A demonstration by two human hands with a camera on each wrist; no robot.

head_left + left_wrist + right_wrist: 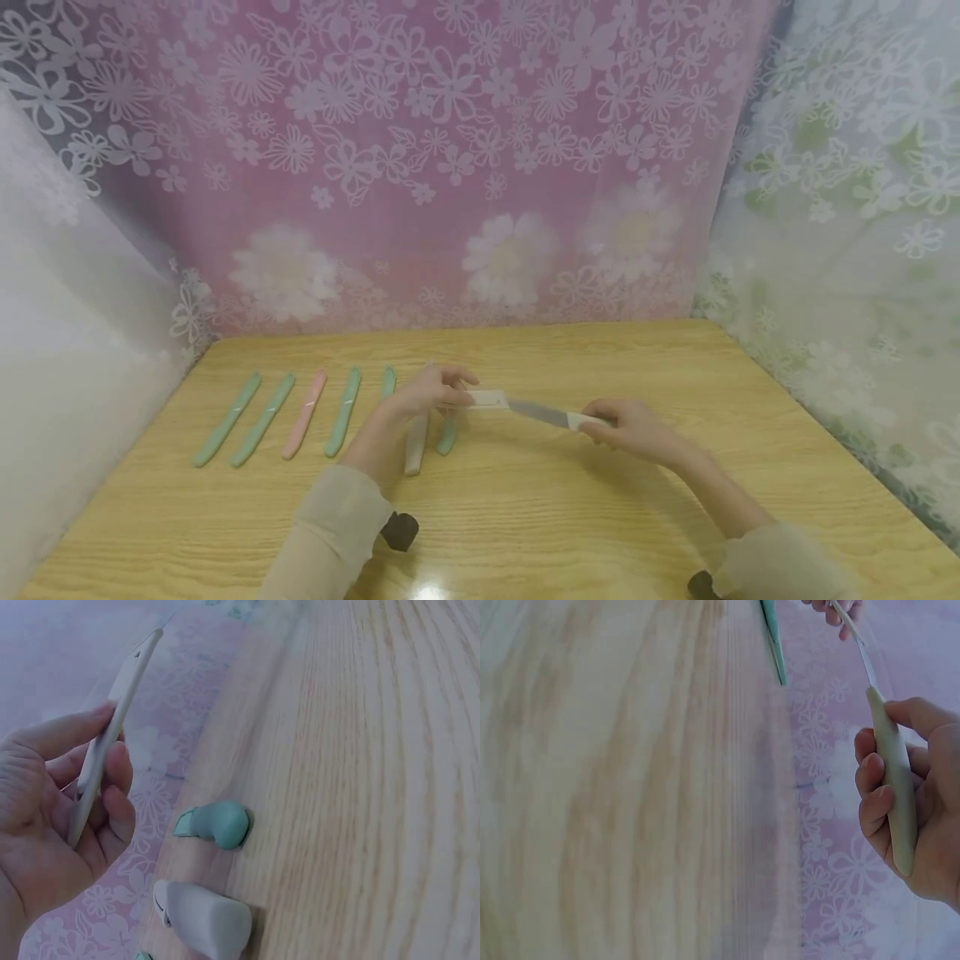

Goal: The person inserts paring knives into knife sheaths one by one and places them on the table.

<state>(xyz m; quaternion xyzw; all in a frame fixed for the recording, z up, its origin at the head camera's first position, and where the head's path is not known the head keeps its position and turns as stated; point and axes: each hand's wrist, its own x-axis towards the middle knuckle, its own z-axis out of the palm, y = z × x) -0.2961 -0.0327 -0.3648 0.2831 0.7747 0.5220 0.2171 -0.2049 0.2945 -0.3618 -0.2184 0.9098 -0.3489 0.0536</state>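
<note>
My left hand (423, 393) grips a flat white knife sheath (489, 400) between thumb and curled fingers, raised over the table. My right hand (630, 427) holds a knife by its pale handle (894, 780), fingers wrapped round it. The knife's grey blade (538, 412) spans the gap between the two hands, its far end at the sheath's mouth. How much of the blade is inside the sheath cannot be told. Under the left hand lie a grey-white sheathed knife (416, 446) and a green one (447, 437), both partly hidden by that hand.
Left of the hands, a row of sheathed knives lies on the wooden table (570, 533): several green ones (227, 421) and a pink one (304, 417). Patterned curtains (420, 167) hang behind the table and along both sides.
</note>
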